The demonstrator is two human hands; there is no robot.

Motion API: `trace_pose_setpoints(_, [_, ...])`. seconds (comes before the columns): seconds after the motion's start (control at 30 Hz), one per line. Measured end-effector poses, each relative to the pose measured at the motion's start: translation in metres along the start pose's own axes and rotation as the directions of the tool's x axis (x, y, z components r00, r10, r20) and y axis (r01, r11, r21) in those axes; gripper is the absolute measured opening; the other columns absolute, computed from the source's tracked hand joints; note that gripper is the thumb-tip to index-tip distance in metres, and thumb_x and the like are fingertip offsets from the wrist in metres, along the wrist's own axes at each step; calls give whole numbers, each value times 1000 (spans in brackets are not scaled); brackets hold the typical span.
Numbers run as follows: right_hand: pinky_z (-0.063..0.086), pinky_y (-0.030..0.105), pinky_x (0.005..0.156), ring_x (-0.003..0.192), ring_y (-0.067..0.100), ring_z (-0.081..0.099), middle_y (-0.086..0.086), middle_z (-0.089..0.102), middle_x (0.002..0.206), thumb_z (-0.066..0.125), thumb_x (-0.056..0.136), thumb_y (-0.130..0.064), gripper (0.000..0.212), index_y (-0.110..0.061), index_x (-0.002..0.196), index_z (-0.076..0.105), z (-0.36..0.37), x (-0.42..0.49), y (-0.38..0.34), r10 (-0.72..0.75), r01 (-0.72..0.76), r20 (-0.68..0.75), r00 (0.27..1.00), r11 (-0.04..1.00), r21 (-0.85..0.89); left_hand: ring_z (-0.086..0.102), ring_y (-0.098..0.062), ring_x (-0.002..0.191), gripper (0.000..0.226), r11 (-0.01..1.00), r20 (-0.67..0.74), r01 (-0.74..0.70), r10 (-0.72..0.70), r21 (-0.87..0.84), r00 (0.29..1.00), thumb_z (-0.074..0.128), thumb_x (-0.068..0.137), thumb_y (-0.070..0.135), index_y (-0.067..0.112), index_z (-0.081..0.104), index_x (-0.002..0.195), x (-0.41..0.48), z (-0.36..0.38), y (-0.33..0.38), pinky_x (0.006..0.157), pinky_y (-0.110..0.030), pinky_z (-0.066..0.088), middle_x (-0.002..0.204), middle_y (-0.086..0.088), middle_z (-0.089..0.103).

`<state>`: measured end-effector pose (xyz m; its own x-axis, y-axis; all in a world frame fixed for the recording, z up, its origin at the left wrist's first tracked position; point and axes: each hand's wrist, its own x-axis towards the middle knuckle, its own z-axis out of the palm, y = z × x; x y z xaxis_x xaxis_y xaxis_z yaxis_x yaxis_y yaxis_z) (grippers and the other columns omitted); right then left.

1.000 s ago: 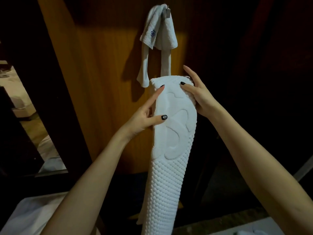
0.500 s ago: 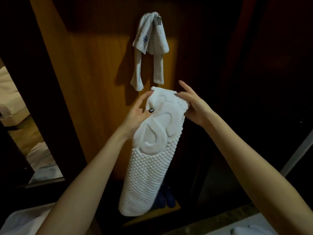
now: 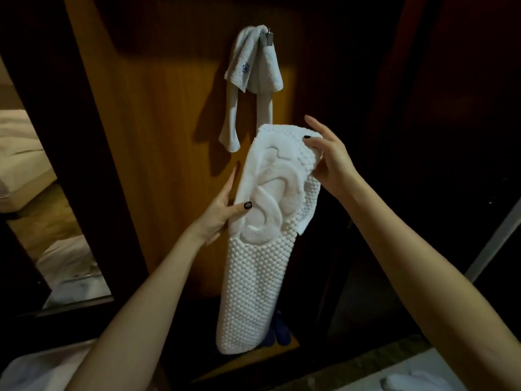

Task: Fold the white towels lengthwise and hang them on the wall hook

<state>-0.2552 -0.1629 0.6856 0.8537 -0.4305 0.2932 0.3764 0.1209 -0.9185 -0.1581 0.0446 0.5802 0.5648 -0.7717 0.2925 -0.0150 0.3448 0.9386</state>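
A long white textured towel (image 3: pixel 253 277), folded lengthwise, hangs down in front of the wooden wall panel (image 3: pixel 169 136). My left hand (image 3: pixel 222 210) grips its left edge at mid height, thumb on the front. My right hand (image 3: pixel 327 159) pinches the towel's upper right corner, index finger pointing up. Above, a smaller white towel (image 3: pixel 253 77) with a blue emblem hangs over the metal wall hook (image 3: pixel 267 40), its two ends dangling just above the towel I hold.
A mirror or opening (image 3: pixel 28 193) at the left shows bedding. White cloth (image 3: pixel 33 371) lies at the bottom left, and more white fabric (image 3: pixel 423 382) at the bottom right. Dark blue items (image 3: pixel 277 331) sit on the floor behind the towel's lower end.
The towel has been raised and tilted, its lower end now lifted clear. My left hand slid down its left edge and my right hand kept the top right corner.
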Motion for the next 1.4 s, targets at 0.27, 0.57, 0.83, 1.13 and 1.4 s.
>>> trace_pose_setpoints(0.27, [58,40,83,106,29,66,16,59,125,48,92,-3,45,-22,133,52,1,15,-28,-104,104,-10,995,994,27,67,-22,103,93,994,-93,105,-103,15,990,91,39,55,10,60,114,1,8,-3,80,-32,57,110,-7,71])
trace_pose_setpoints(0.57, [58,36,79,96,24,68,13,61,116,46,93,-4,38,-16,128,53,-20,42,-30,-152,165,-83,985,972,170,67,-15,103,68,981,72,168,-175,93,982,83,66,25,7,54,124,14,-11,8,77,-24,55,110,1,72])
trace_pose_setpoints(0.83, [57,37,83,99,25,67,13,61,118,42,94,-3,35,-16,125,52,-19,74,-44,-221,238,-97,970,945,226,67,-15,102,45,975,30,6,-13,223,999,78,71,15,20,59,111,41,-16,40,79,-26,56,109,3,71])
trace_pose_setpoints(1.13, [53,42,94,98,28,65,16,59,118,42,96,-3,33,-13,126,51,-29,93,-45,-188,262,-211,959,869,419,51,2,69,23,851,62,-183,175,493,983,67,85,7,18,47,83,40,-24,59,62,-14,43,82,3,52])
trace_pose_setpoints(1.4, [56,39,87,101,26,64,11,58,120,41,97,-4,32,-16,126,51,-23,99,-43,-195,260,-262,945,936,237,65,-12,96,27,900,132,-83,29,429,991,60,90,6,29,69,99,46,-38,60,77,-20,51,101,16,68])
